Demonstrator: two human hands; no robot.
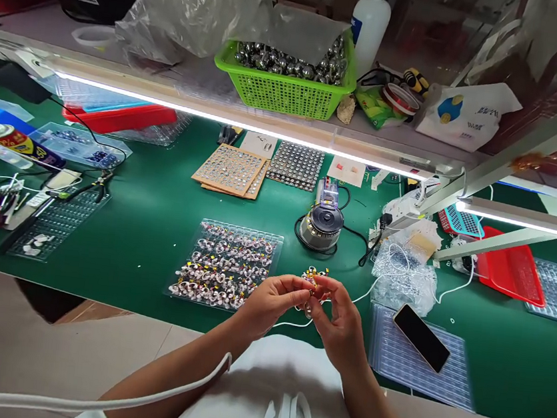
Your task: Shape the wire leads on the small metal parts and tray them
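Observation:
My left hand [273,300] and my right hand [339,316] meet in front of my body, over the near edge of the table. Both are closed, fingertips pinched around one small shiny part [308,310], mostly hidden by the fingers; its exact kind is too small to make out. Just beyond my fingertips lies a little cluster of small white, yellow and red parts [315,273]. Left of my hands, a clear plastic tray [278,242] holds rows of similar small parts. A round grey device [324,224] with a black top and a cable stands behind the cluster.
A black phone [422,337] rests on stacked clear trays [454,383] at right. Brown boards [230,170] with small round pieces lie farther back. Above, a shelf carries a green basket [286,96] of shiny balls. Pliers [92,188] and pens [0,207] are at left.

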